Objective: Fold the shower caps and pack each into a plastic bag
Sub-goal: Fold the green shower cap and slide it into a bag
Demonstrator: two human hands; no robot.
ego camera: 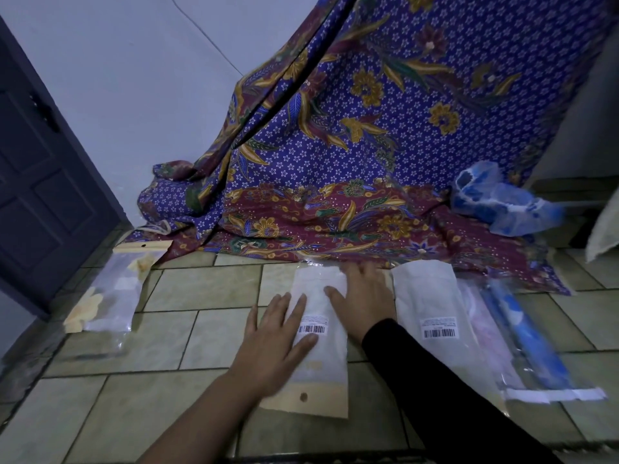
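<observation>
— What's in front of me?
— The batik cloth hangs at twelve o'clock, spilling onto the tiled floor. The middle bag lies with its long axis running twelve to six, under both hands.
— And the grip?
— Open on both. My left hand and right hand press flat on it. The loose blue shower cap sits at two o'clock, so I'd judge the right hand is nearer.

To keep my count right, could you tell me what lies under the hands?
A white bag with a barcode label, flat on the tiled floor. Its white face hides whatever is inside.
</observation>
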